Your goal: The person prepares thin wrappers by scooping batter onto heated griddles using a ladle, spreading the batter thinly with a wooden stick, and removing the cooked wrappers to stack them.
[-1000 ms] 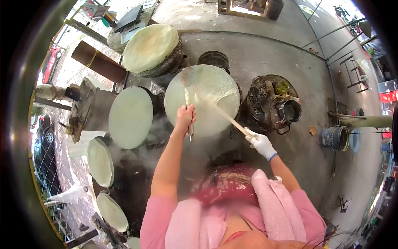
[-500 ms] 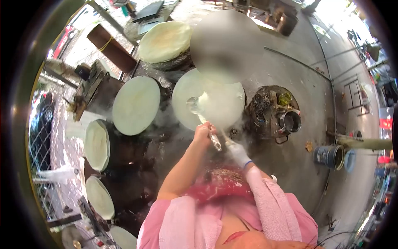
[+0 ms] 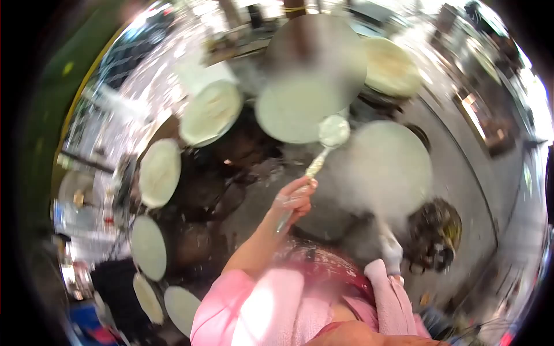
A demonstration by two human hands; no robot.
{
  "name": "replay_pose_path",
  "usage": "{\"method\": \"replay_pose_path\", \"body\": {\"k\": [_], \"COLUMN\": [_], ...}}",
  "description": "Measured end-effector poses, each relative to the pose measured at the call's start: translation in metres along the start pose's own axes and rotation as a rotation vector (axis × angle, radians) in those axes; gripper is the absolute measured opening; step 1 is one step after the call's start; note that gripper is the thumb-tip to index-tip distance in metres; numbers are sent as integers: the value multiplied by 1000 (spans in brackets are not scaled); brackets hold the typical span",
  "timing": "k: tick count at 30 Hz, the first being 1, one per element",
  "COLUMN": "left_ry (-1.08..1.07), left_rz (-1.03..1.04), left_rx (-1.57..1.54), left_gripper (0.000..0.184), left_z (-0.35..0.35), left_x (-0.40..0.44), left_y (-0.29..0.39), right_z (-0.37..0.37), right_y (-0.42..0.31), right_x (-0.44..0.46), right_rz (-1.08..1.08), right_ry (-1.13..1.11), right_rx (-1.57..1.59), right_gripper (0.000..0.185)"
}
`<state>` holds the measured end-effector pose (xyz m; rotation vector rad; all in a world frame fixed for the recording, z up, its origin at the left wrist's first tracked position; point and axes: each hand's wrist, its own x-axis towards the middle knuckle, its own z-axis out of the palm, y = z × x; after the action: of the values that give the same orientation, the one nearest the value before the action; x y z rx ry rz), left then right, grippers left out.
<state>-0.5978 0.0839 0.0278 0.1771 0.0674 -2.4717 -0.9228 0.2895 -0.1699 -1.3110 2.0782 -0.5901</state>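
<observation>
Ladle (image 3: 333, 132) in the left hand (image 3: 295, 199), whose bare fingers are curled shut round its handle, the bowl raised between two pale discs. Its long axis slants: the bowl points up and to the right, away from the person, while the handle's end comes out below the fist. White, wet-looking stuff fills the bowl.

The right hand (image 3: 392, 252), in a white glove, is low by the near edge of the steaming disc (image 3: 398, 167); blur hides how its fingers are set and whether they grip anything. Steam hangs over that disc's near-left side.

The left-hand disc (image 3: 294, 112) of the pair is partly lost behind a round blurred patch. More pale rounds curve away down the left, some whitish on top like the oval one (image 3: 160, 173), and a yellowish round (image 3: 392, 66) lies at the upper right.

Just beyond the glove, a dark drum (image 3: 434, 228) carries a clutter too blurred to sort, with a small pot (image 3: 441, 256) at its near side. Dark, blotchy ground (image 3: 231, 173) fills the middle, and grey floor (image 3: 461, 190) stretches off to the right. Wire fencing (image 3: 124, 63) stands at the upper left.
</observation>
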Motion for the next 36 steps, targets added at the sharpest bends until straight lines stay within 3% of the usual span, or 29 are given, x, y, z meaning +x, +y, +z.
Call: {"method": "replay_pose_path", "body": {"k": [1, 3, 5, 7, 9, 10, 12, 14, 16, 17, 18, 20, 21, 22, 23, 25, 26, 29, 31, 32, 33, 36], "left_ry": [16, 75, 245, 268, 478, 564, 652, 659, 713, 725, 762, 876, 909, 871, 829, 960, 955, 925, 926, 918, 909, 1003], "left_rz": [29, 73, 208, 324, 483, 551, 679, 797, 940, 1023, 1090, 1230, 1292, 1372, 1457, 1601, 1626, 1781, 1841, 1859, 1869, 1858], "left_rx": [-15, 34, 328, 398, 438, 460, 434, 405, 303, 245, 221, 183, 127, 54, -16, -157, -81, -232, -251, -248, -237, -272], "left_gripper": [37, 39, 37, 35, 33, 32, 32, 32, 30, 28, 27, 29, 30, 31, 31, 31, 33, 30, 28, 29, 29, 31], "left_z": [2, -17, -8, -15, -9, -9, -16, -30, -31, -30, -30, -35, -33, -29, -26, -15, -12, -3, -4, -1, 1, -5], "left_x": [-18, -63, -114, -167, -220, -245, -293, -338, -369, -381, -391, -404, -407, -407, -405, -399, -399, -393, -399, -403, -410, -440], "left_y": [17, 56, 94, 129, 157, 165, 179, 182, 175, 171, 165, 151, 145, 136, 129, 114, 106, 102, 104, 108, 114, 139], "right_z": [44, 17, 23, 63, 117, 121, 168, 217, 262, 324, 324, 371, 394, 405, 438, 495, 526, 586, 589, 581, 596, 587], "right_y": [35, 16, -33, -91, -175, -286, -373, -454, -540, -544, -605, -667, -689, -716, -728, -749, -758, -770, -792, -810, -813, -831], "right_x": [21, 7, 33, 58, 87, 77, 123, 156, 160, 185, 164, 164, 170, 167, 176, 186, 192, 204, 200, 195, 196, 171], "right_rz": [-119, 318, 509, 456, 396, 85, -78, -266, -297, -407, -244, -353, -272, -178, -235, -364, -411, -563, -592, -577, -638, -735], "right_ry": [14, 130, 53, -210, -484, -431, -596, -746, -862, -915, -1059, -1159, -1193, -1203, -1189, -1041, -980, -924, -816, -809, -704, -601], "right_rx": [-465, 347, 782, 812, 833, 635, 525, 322, 346, 411, 491, 468, 343, 285, 306, 416, 477, 611, 335, 136, -19, 100], "right_gripper": [38, 37, 38, 41, 45, 52, 51, 38, 32, 26, 32, 48, 50, 58, 61, 62, 63, 74, 82, 110, 100, 76]}}
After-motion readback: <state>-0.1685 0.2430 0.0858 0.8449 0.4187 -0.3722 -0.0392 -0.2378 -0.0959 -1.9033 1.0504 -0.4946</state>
